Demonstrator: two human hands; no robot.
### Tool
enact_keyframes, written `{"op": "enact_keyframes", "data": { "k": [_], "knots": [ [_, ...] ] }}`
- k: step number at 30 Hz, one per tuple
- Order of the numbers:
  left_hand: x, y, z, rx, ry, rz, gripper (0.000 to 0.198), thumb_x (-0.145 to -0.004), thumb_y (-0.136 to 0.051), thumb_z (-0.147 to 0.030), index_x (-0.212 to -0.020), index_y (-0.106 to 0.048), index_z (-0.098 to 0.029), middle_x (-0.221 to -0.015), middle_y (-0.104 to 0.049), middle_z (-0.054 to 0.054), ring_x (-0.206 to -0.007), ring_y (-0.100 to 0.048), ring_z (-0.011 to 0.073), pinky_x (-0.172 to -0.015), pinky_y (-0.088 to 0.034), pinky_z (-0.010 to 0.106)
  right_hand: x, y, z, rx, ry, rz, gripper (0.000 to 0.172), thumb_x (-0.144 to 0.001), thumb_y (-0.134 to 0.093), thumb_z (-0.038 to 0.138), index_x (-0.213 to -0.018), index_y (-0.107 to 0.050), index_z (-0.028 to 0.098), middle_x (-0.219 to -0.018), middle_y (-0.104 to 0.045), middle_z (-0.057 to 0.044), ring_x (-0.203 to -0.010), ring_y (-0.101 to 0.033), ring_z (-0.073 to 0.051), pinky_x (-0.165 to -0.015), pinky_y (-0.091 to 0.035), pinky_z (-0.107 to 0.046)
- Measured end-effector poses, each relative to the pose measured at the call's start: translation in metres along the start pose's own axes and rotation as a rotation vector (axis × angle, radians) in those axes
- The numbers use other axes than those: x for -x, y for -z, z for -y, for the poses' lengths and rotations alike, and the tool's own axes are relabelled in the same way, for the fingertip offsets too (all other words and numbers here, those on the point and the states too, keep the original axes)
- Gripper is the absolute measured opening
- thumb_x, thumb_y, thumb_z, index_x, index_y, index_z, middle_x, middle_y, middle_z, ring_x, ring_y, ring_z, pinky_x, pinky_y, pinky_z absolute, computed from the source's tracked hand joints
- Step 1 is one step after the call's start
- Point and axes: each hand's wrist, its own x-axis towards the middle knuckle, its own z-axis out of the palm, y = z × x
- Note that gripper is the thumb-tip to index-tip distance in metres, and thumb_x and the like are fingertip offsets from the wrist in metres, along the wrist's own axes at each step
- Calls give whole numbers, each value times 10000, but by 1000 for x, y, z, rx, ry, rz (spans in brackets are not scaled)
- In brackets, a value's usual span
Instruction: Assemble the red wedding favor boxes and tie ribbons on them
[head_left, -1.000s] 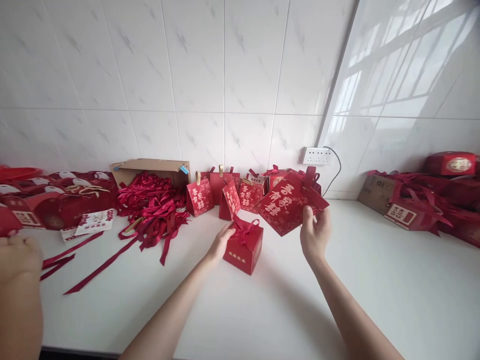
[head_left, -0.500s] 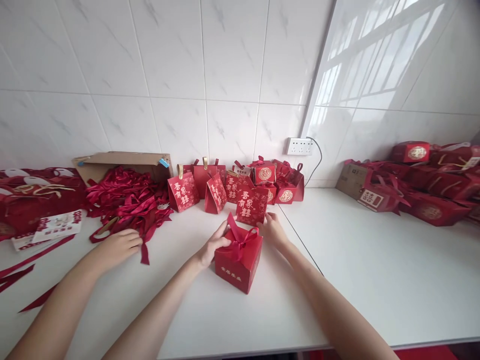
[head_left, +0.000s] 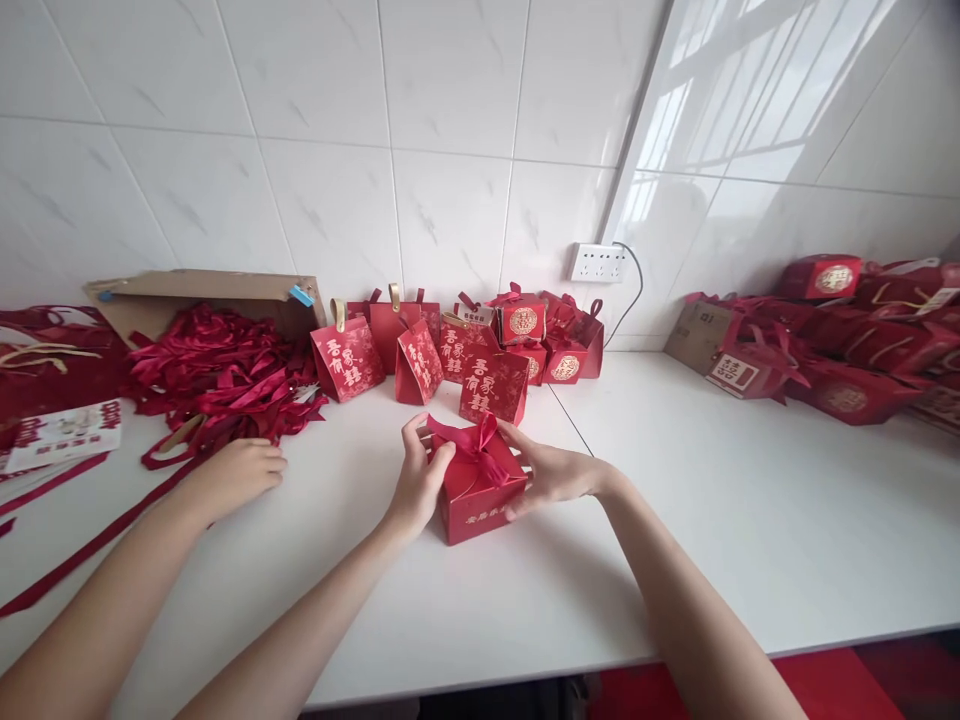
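A red gift box (head_left: pixel 484 515) with a ribbon bow (head_left: pixel 480 445) on its lid stands on the white table (head_left: pixel 360 620). My left hand (head_left: pixel 421 478) grips its left side, thumb near the top edge. Around the right side of the box is my right hand (head_left: pixel 551 470), fingers against it. Just behind stands a red triangular box (head_left: pixel 491 385) with gold characters. At the left, another person's hand (head_left: pixel 244 475) rests in front of a heap of dark red ribbons (head_left: pixel 225 365).
Small red boxes (head_left: pixel 349 360) line the tiled wall. A cardboard box (head_left: pixel 210 285) lies behind the ribbons. More red boxes (head_left: pixel 847 395) are piled at the right. A power strip (head_left: pixel 598 263) with a cable is on the wall.
The bow-topped box has turned, and my right hand has come from behind it onto its right side. The other person's hand no longer touches the ribbon end. The view has shifted slightly.
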Motion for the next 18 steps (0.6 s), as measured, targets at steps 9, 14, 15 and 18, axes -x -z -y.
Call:
{"op": "enact_keyframes", "data": {
  "k": [9, 14, 15, 18],
  "knots": [
    [-28, 20, 2, 108, 54, -205, 429, -792, -399, -485, -1094, -461, -187, -744, -519, -1, -629, -544, 145, -561, -428, 258, -23, 7, -19, -195, 2, -568, 315, -837, -523, 443, -1009, -593, 188, -1045, -614, -82, -908, -593, -191, -753, -532, -345],
    [-25, 16, -2, 1, 17, 37, 472, -698, -579, -514, -1032, -566, -181, -951, -615, 52, -782, -573, 176, -650, -444, 271, -20, -3, -8, -248, 19, -498, 412, -808, -509, 575, -881, -566, 174, -933, -606, -76, -846, -596, -193, -655, -539, -312],
    [-23, 14, -2, -44, 1, 92, 496, -692, -592, -514, -1054, -560, -177, -973, -620, 56, -805, -571, 183, -686, -446, 282, -19, -4, -6, -250, 13, -493, 425, -793, -517, 594, -862, -550, 177, -890, -595, -65, -800, -595, -185, -619, -533, -305],
    [-19, 12, -4, -144, -32, 198, 558, -676, -618, -498, -1122, -532, -176, -999, -627, 60, -852, -567, 206, -731, -446, 308, -19, -7, -4, -237, 20, -509, 476, -779, -477, 658, -781, -503, 182, -703, -524, -6, -624, -542, -136, -536, -476, -269]
  ]
}}
